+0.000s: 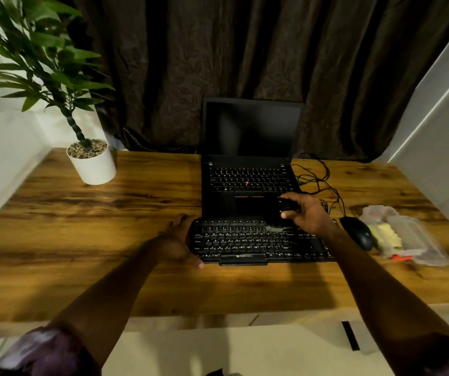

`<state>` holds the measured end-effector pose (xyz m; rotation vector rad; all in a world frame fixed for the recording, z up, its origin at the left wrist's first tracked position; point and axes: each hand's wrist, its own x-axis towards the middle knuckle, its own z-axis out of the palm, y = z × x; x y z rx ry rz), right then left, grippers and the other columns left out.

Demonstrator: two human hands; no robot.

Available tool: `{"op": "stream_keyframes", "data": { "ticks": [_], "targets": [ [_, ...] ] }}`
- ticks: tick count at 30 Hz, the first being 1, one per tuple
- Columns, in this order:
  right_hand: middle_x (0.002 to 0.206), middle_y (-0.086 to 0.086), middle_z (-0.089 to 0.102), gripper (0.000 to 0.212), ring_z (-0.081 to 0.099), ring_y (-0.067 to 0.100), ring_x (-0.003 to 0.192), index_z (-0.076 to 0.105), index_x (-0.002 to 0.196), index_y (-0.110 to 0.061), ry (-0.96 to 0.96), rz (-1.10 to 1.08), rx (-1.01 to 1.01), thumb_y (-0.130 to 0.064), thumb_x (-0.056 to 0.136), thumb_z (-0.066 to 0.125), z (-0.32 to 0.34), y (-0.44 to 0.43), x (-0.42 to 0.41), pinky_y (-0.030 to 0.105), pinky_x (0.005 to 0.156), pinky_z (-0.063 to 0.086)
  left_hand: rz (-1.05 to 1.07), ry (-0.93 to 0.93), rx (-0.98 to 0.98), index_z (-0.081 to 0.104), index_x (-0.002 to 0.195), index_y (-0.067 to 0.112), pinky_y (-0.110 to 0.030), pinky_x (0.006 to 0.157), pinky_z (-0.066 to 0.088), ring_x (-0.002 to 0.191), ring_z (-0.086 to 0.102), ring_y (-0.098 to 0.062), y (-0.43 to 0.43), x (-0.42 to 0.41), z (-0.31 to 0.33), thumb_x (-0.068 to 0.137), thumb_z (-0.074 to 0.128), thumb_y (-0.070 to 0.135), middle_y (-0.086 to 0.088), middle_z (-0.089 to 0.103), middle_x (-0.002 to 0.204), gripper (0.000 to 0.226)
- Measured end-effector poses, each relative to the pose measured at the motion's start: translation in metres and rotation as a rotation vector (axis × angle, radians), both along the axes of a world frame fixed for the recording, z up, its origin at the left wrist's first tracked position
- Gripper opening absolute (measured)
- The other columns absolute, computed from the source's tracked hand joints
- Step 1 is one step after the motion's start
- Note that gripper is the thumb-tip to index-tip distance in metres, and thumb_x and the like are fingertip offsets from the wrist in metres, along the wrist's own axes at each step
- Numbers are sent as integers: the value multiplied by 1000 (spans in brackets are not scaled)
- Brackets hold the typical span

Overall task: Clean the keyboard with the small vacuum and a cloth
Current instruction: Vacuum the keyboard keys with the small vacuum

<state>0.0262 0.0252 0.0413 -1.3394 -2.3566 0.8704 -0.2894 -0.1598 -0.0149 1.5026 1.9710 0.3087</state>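
A black keyboard [258, 242] lies on the wooden desk [109, 213] in front of a laptop. My left hand [175, 240] spans the keyboard's left end, thumb at the front corner and fingers at the back corner, holding it. My right hand [310, 213] hovers over the keyboard's upper right and grips a small black vacuum [288, 205]. The vacuum's pale brush tip touches the top key rows. A yellow cloth [386, 234] lies inside a clear plastic pack to the right of the mouse.
An open black laptop [247, 180] with a dark screen stands right behind the keyboard. A black mouse [358, 232] and tangled cables [318, 180] lie at the right. The clear pack [418, 245] lies near the right edge. A potted plant [93, 166] stands at the back left.
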Motion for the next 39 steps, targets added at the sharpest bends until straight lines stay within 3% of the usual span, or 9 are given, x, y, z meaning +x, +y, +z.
{"op": "stream_keyframes", "data": {
  "ticks": [2, 7, 12, 19, 21, 25, 30, 34, 39],
  "targets": [
    [121, 4, 66, 49, 63, 21, 111, 62, 126, -27, 15, -9, -5, -14, 82, 78, 0, 0, -2, 41, 92, 56, -3, 7, 7, 15, 156, 33, -57, 119, 18, 148, 9, -38, -1, 3, 5, 60, 92, 40, -6, 10, 163, 124],
    [113, 2, 66, 43, 63, 14, 105, 63, 124, -19, 48, 78, -37, -2, 85, 71, 2, -14, -33, 10, 75, 50, 0, -17, -34, 14, 155, 36, -59, 118, 18, 149, 6, -37, 2, -1, 2, 47, 90, 53, -3, 6, 163, 133],
    [114, 4, 66, 43, 63, 16, 106, 62, 125, -19, 86, 90, -63, 0, 87, 68, 4, -19, -37, 23, 84, 54, 32, 2, 25, 18, 156, 34, -58, 118, 19, 148, 10, -38, 3, 1, -4, 64, 90, 37, -6, 8, 164, 117],
    [121, 5, 65, 49, 61, 23, 113, 61, 129, -21, 40, -17, 6, -9, 84, 75, 4, -4, 5, 44, 95, 55, -10, -25, -43, 10, 155, 38, -61, 115, 22, 148, 6, -34, 2, 0, -2, 42, 96, 50, 7, 4, 161, 142],
    [120, 5, 66, 49, 62, 23, 111, 61, 128, -22, 40, -28, 19, -10, 83, 76, 6, -5, 2, 41, 92, 56, 2, -34, -43, 11, 155, 37, -61, 115, 23, 148, 7, -33, 2, 1, -1, 42, 96, 47, 7, 5, 160, 142],
    [113, 3, 64, 44, 61, 16, 105, 62, 125, -19, 54, 47, -32, -1, 86, 70, 8, -15, -21, 14, 74, 50, 9, -54, -45, 11, 154, 40, -63, 113, 27, 147, 10, -32, 2, -1, -3, 37, 95, 52, 10, 6, 159, 145],
    [115, 4, 63, 43, 61, 17, 106, 62, 124, -22, 79, 58, -46, -2, 87, 70, 5, -15, -19, 14, 70, 51, 4, -16, -52, 8, 155, 38, -61, 114, 26, 148, 9, -31, 3, 0, -2, 40, 96, 51, 7, 3, 160, 144],
    [121, 5, 62, 49, 58, 19, 112, 60, 129, -20, 71, -44, -16, -2, 85, 71, 8, -9, 10, 28, 89, 53, -14, -21, -41, 8, 155, 36, -61, 115, 25, 148, 7, -31, 2, -2, -3, 43, 96, 51, 4, 3, 161, 143],
    [117, 6, 65, 46, 57, 15, 108, 60, 130, -13, 26, -89, 76, -5, 86, 72, 14, -6, 31, 20, 88, 40, -27, -4, -41, 8, 155, 35, -59, 115, 26, 147, 8, -30, 4, -1, -1, 46, 96, 49, 2, 7, 160, 140]
  ]
}}
